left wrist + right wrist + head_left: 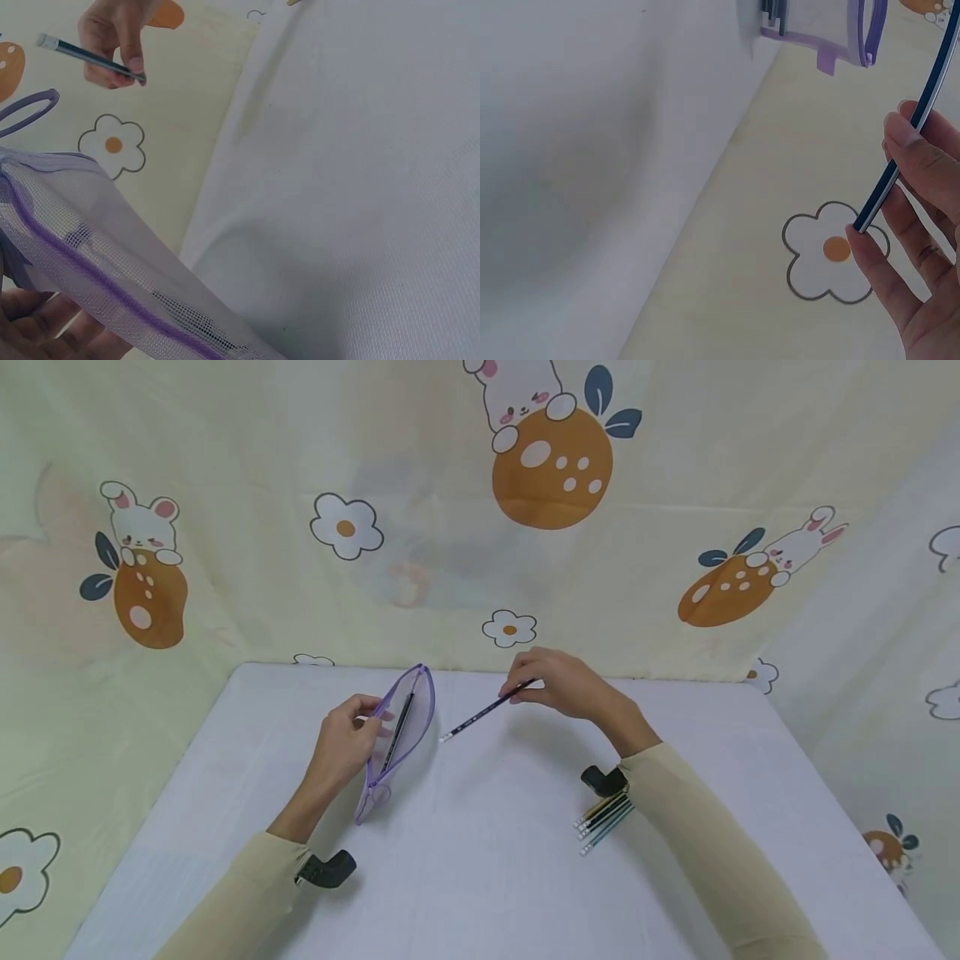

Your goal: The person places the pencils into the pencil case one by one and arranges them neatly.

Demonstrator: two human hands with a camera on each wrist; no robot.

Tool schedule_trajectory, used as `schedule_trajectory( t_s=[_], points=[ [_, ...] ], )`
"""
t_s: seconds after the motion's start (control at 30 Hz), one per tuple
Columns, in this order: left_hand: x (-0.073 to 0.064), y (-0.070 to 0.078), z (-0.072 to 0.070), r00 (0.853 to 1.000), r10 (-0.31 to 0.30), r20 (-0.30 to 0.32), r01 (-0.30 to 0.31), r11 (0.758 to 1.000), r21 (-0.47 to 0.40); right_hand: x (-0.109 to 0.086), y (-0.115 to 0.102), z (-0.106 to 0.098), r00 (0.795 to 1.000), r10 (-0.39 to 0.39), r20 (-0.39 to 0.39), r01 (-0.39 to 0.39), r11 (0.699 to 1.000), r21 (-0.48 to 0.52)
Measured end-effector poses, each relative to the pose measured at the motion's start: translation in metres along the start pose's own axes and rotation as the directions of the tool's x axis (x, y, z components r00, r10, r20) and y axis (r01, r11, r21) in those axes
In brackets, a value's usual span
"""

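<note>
My left hand [348, 732] holds a purple-edged mesh pencil pouch [420, 714] by its side, thumb at the rim and fingers behind. The pouch is tilted with its mouth spread, and a dark pencil [398, 733] lies inside. In the left wrist view the mesh pouch [135, 247] hides part of that hand. To the right of the pouch, my right hand [558, 685] pinches a dark patterned pencil [487, 710], its white eraser end pointing down toward the pouch. The right wrist view shows this pencil [928, 90] between thumb and fingers, apart from the pouch.
Several pencils [603, 818] lie in a bunch on the white table [480, 877], partly under my right forearm. A black wrist camera [327, 869] sits at my left cuff, another [603, 780] at my right. A printed curtain [420, 443] hangs behind the table.
</note>
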State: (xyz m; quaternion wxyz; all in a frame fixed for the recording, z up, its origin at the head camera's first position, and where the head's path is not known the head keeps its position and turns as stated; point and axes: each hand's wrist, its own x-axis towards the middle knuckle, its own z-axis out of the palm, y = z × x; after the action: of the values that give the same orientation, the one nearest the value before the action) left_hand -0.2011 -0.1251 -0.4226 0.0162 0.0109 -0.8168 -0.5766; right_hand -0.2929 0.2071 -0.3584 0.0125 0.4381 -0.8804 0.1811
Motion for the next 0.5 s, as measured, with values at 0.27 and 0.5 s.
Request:
schedule_trajectory(
  t_s=[0.27, 0.5],
  points=[
    [0.000, -0.001, -0.001, 1.000, -0.001, -0.001, 0.001, 1.000, 0.000, 0.030, -0.011, 0.002, 0.999, -0.034, 0.028, 0.036, 0.998, -0.056],
    [0.000, -0.001, -0.001, 1.000, -0.013, -0.009, 0.013, 1.000, 0.010, 0.052, -0.020, 0.003, 0.997, -0.064, 0.039, 0.066, 0.996, -0.057]
  ],
)
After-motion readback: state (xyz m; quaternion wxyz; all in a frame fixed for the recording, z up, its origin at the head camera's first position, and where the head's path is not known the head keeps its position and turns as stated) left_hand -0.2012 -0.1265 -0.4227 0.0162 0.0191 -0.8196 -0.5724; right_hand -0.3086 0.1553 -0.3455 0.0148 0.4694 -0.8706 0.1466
